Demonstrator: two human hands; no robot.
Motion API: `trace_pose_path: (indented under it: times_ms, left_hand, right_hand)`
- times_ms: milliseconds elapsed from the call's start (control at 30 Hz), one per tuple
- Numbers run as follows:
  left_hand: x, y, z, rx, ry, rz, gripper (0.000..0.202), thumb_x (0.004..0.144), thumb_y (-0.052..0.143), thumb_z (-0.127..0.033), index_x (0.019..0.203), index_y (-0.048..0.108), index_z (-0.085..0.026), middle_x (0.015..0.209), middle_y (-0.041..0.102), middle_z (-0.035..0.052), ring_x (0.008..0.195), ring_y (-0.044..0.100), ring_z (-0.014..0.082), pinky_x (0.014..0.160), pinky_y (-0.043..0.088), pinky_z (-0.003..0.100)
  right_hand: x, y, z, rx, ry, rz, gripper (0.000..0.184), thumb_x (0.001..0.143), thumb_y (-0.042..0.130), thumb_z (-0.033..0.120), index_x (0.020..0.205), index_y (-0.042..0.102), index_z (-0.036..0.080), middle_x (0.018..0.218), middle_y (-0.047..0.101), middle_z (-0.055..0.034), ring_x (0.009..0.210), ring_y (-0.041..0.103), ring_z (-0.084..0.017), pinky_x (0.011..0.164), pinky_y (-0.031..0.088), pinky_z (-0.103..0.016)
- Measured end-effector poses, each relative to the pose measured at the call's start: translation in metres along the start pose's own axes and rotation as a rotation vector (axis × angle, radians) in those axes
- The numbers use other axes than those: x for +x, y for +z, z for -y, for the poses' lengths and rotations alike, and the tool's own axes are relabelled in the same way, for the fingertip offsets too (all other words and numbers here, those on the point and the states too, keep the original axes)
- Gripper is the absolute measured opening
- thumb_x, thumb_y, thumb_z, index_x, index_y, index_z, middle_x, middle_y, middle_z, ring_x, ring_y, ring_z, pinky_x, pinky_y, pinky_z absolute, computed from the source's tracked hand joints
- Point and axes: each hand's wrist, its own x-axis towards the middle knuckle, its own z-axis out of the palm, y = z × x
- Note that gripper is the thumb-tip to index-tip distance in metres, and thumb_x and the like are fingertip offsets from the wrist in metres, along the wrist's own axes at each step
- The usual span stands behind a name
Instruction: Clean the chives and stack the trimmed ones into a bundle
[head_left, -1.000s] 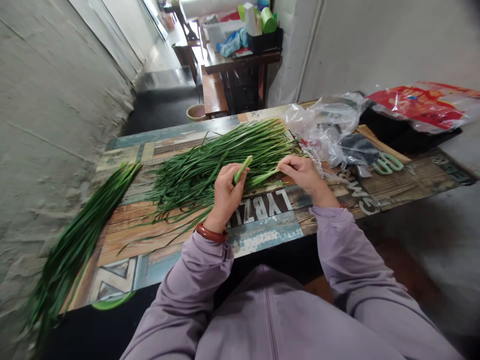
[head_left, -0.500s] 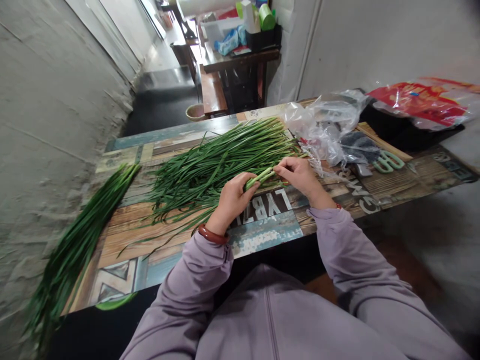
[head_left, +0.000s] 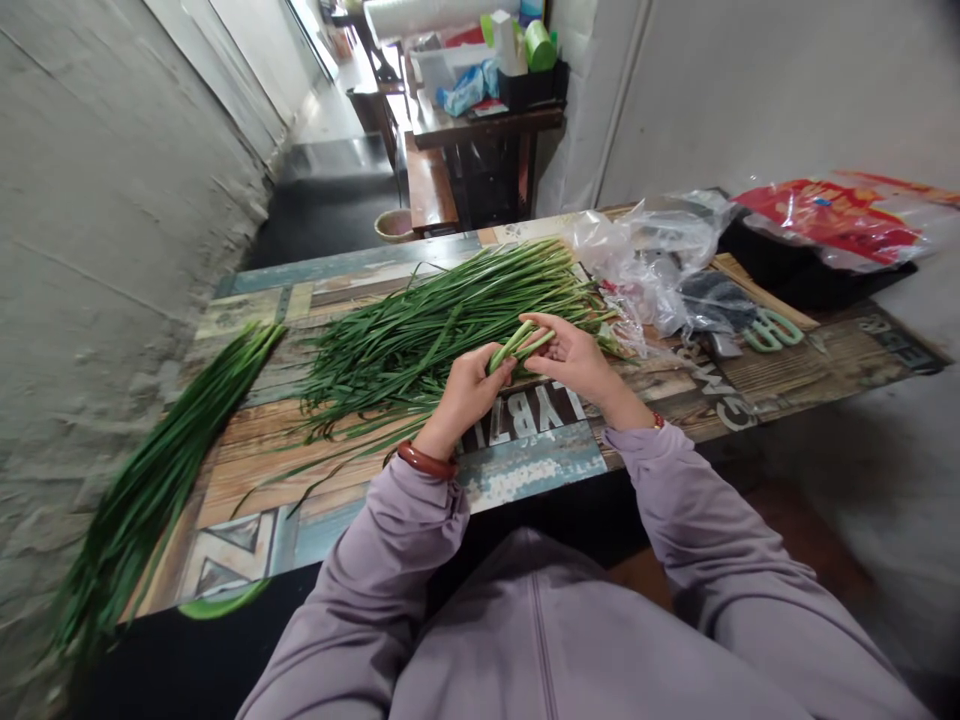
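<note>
Right hand moved leftward, loosely spread, left hand pinching stems, 2 leafy bunches

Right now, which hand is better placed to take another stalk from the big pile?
Probably the right hand: it's nearer the pile's pale stem ends, while the left hand grips some stalks.

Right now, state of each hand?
Left hand: closed, holding a few stalks.
Right hand: loosely curled by the stalks' pale ends; whether its grip holds any cannot be told.
</note>
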Motion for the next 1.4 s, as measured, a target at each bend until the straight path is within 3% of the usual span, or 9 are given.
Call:
trace_pose_path:
  times_ms: [200, 400, 500, 567, 667, 767, 967, 1167, 1400]
  left_hand:
    - [0.000, 0.001, 0.003, -0.015, -0.012, 0.009, 0.032, 0.091, 0.052, -0.034, 0.065, 0.053, -0.017, 0.059, 0.049, -0.0033, 0.058, 0.043, 0.0101, 0.057, 0.032, 0.023]
    - [0.001, 0.000, 0.007, -0.094, -0.026, -0.024, 0.031, 0.091, 0.051, -0.037, 0.066, 0.050, -0.018, 0.059, 0.048, -0.0035, 0.057, 0.041, 0.0098, 0.055, 0.032, 0.023]
    - [0.001, 0.000, 0.008, -0.118, -0.032, -0.025, 0.031, 0.090, 0.052, -0.039, 0.067, 0.051, -0.018, 0.060, 0.049, -0.0033, 0.056, 0.041, 0.0095, 0.054, 0.032, 0.022]
    - [0.000, 0.000, 0.007, -0.122, -0.033, -0.018, 0.031, 0.090, 0.051, -0.039, 0.067, 0.051, -0.018, 0.060, 0.050, -0.0031, 0.057, 0.041, 0.0094, 0.054, 0.032, 0.022]
    - [0.000, 0.000, 0.005, -0.116, -0.037, -0.015, 0.031, 0.089, 0.052, -0.039, 0.066, 0.050, -0.018, 0.059, 0.048, -0.0033, 0.057, 0.040, 0.0093, 0.054, 0.031, 0.022]
    - [0.000, 0.001, 0.004, -0.124, -0.052, -0.011, 0.031, 0.088, 0.053, -0.039, 0.065, 0.049, -0.018, 0.058, 0.046, -0.0039, 0.056, 0.038, 0.0089, 0.053, 0.030, 0.022]
    - [0.001, 0.000, 0.008, -0.244, -0.108, 0.088, 0.029, 0.085, 0.055, -0.042, 0.070, 0.051, -0.018, 0.059, 0.046, -0.0038, 0.053, 0.036, 0.0082, 0.052, 0.028, 0.023]
    - [0.002, -0.001, 0.011, -0.231, -0.082, 0.103, 0.032, 0.086, 0.054, -0.043, 0.068, 0.049, -0.018, 0.059, 0.042, -0.0038, 0.054, 0.035, 0.0085, 0.052, 0.028, 0.023]
    - [0.001, 0.005, 0.012, 0.092, 0.044, 0.066, 0.029, 0.090, 0.050, -0.038, 0.069, 0.049, -0.018, 0.064, 0.046, -0.0035, 0.062, 0.039, 0.0110, 0.060, 0.029, 0.024]
  right_hand:
    - [0.000, -0.001, 0.001, -0.164, -0.035, -0.196, 0.054, 0.079, 0.068, 0.031, 0.131, 0.056, 0.025, 0.084, 0.066, 0.0001, 0.073, 0.062, -0.015, 0.072, 0.053, -0.029]
    - [0.001, -0.033, -0.019, -0.164, 0.030, -0.604, 0.033, 0.082, 0.058, 0.027, 0.114, 0.065, 0.022, 0.077, 0.063, 0.0003, 0.065, 0.057, -0.014, 0.063, 0.050, -0.028]
    - [-0.005, -0.049, -0.022, -0.386, 0.024, -0.681, 0.023, 0.084, 0.053, 0.024, 0.097, 0.071, 0.021, 0.089, 0.068, -0.0070, 0.084, 0.063, -0.020, 0.078, 0.054, -0.036]
    - [-0.009, -0.053, -0.015, -0.590, -0.065, -0.718, 0.025, 0.084, 0.053, 0.022, 0.100, 0.072, 0.021, 0.106, 0.067, -0.0120, 0.106, 0.061, -0.026, 0.094, 0.050, -0.043]
    - [-0.013, -0.042, 0.002, -0.700, -0.210, -0.661, 0.031, 0.089, 0.053, 0.023, 0.116, 0.068, 0.025, 0.123, 0.062, -0.0126, 0.122, 0.055, -0.027, 0.101, 0.047, -0.045]
    - [-0.012, -0.022, 0.016, -0.684, -0.304, -0.452, 0.030, 0.090, 0.060, 0.030, 0.119, 0.067, 0.029, 0.118, 0.064, -0.0088, 0.116, 0.059, -0.025, 0.100, 0.049, -0.043]
    - [-0.009, -0.007, 0.013, -0.666, -0.350, -0.204, 0.011, 0.086, 0.070, 0.037, 0.091, 0.073, 0.028, 0.090, 0.072, -0.0040, 0.092, 0.064, -0.023, 0.089, 0.049, -0.042]
    - [-0.010, -0.010, 0.015, -0.494, -0.270, -0.174, 0.016, 0.086, 0.067, 0.040, 0.077, 0.071, 0.027, 0.078, 0.071, -0.0020, 0.079, 0.062, -0.020, 0.078, 0.047, -0.037]
    - [-0.008, -0.001, 0.006, -0.367, -0.085, -0.242, 0.023, 0.086, 0.061, 0.039, 0.072, 0.065, 0.021, 0.070, 0.061, -0.0001, 0.067, 0.054, -0.015, 0.065, 0.040, -0.029]
